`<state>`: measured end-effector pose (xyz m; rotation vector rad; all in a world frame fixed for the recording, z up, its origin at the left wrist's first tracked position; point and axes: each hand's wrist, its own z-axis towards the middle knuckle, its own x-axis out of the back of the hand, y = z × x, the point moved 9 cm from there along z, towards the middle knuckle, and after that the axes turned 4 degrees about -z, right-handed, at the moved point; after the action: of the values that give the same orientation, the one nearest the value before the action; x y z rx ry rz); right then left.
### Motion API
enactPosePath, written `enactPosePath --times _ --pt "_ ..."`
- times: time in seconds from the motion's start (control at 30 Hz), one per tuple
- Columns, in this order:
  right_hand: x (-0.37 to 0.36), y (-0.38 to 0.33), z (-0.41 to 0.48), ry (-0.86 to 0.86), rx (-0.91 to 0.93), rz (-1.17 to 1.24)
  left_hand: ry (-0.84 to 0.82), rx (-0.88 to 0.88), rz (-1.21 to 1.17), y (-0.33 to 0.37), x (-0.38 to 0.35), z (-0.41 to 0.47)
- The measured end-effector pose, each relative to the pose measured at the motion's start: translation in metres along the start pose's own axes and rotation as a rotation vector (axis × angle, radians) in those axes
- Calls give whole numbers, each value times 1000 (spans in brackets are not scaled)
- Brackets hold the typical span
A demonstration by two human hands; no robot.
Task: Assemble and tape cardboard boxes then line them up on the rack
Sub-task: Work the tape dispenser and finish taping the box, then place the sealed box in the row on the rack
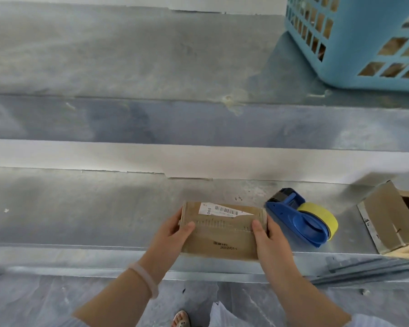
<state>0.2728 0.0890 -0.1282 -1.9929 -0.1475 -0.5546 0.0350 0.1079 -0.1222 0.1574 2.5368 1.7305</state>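
The left hand [172, 234] and the right hand [269, 239] hold one box [222, 234] between them, each hand at one short end. Both thumbs lie flat on the top face. The other fingers go behind the ends and are hidden, so they probably curl round the far side. The box sits low on the front part of the rack [80, 208], and its near edge is over the shelf lip. A torn label is just beyond the thumbs. Just beside the right fingers lies a blue dispenser [300, 223] with yellow tape. Further right of it is an open carton [387, 220]. A blue basket [354, 43] stands on the upper shelf, well apart from the fingers. The left wrist has a pale bracelet [144, 279].
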Motion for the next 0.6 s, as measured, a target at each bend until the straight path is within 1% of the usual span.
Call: enactPosePath --times 0.13,0.2,0.3,0.37,0.47,0.6 --pt "-8 -26 0 -50 98 -23 172 -64 -64 12 28 -25" --pt "-20 -41 1 -117 149 -51 279 -102 -95 16 46 -45" --pt "-54 -68 -7 -272 251 -44 467 -123 -162 10 80 -79" --pt "-79 -85 -20 -355 303 -23 563 -125 -193 4 103 -101" --pt "-116 -110 -42 -416 365 26 672 -129 -256 -3 146 -134" --pt "-181 -143 -82 -511 458 0 802 -97 -408 -24 217 -177"
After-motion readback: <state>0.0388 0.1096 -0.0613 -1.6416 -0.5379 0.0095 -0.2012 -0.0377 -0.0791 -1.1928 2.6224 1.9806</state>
